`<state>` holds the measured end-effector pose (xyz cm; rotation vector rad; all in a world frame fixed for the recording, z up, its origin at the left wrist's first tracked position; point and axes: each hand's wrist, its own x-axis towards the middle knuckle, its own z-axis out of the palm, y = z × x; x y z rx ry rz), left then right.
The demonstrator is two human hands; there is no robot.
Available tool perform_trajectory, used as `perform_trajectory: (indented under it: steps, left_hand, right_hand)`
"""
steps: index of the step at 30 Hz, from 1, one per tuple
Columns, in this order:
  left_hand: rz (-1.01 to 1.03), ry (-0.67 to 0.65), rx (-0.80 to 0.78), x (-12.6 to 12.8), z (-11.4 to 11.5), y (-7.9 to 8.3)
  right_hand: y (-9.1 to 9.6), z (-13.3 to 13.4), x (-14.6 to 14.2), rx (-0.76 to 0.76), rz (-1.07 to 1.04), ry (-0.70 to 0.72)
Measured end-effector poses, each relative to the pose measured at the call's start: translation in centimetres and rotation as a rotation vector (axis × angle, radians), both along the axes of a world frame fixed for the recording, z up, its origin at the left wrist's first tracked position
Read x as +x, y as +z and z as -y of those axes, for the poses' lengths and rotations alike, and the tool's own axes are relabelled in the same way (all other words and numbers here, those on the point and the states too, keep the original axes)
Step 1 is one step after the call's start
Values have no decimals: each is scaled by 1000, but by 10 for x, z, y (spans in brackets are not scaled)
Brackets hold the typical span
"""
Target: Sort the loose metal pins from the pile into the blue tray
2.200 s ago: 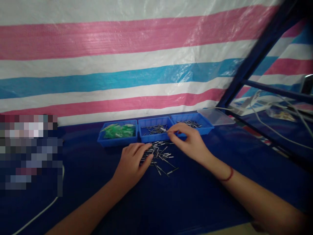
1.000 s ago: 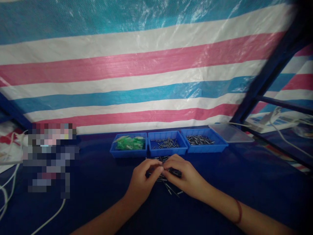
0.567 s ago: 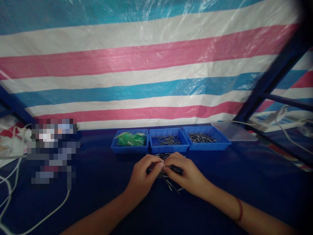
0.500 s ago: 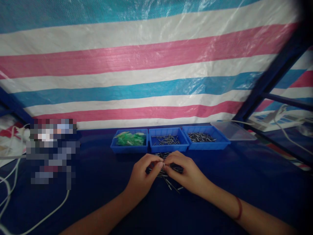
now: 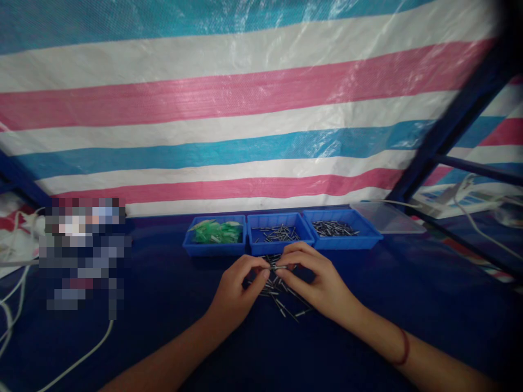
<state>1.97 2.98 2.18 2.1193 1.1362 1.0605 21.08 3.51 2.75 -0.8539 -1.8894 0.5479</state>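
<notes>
Pinching one metal pin (image 5: 280, 267) between left hand (image 5: 239, 289) and right hand (image 5: 321, 284), both closed on its ends; pin pile (image 5: 288, 302) at 6 o'clock.

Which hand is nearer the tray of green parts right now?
Left. The left hand sits just in front and right of the green-parts tray; the right hand is farther right, before the middle tray.

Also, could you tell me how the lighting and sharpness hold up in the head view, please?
Head view: glare streaks the striped tarp along its top; the blue table is dim; the left hand and right hand look soft, the metal pin pinched between them barely resolved; the upper right corner darkens.
</notes>
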Motion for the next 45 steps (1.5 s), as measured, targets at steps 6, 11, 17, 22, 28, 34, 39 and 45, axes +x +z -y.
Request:
perform_trajectory:
  steps: [6, 11, 17, 22, 28, 34, 39, 45]
  left_hand:
    - [-408, -92, 132, -12, -6, 15]
    - [-650, -220, 164, -30, -16, 29]
    - [-753, -272, 162, -36, -24, 26]
    - [-813, -262, 175, -31, -23, 22]
    - [-750, -166, 201, -24, -20, 18]
    - [-394, -87, 41, -15, -14, 12]
    - [-221, -102, -79, -5, -4, 11]
    - [-135, -168, -158, -1, 0, 9]
  right_hand:
    - [15, -14, 22, 163, 92, -177]
    - [22, -46, 71, 337, 164, -611]
    - [15, -67, 113, 242, 487, -918]
    - [18, -65, 111, 221, 407, -919]
    - [18, -41, 61, 328, 316, -501]
    - [4, -4, 8, 218, 398, -8]
    - [-2, 6, -6, 44, 130, 55]
    - [3, 8, -5, -34, 11, 35]
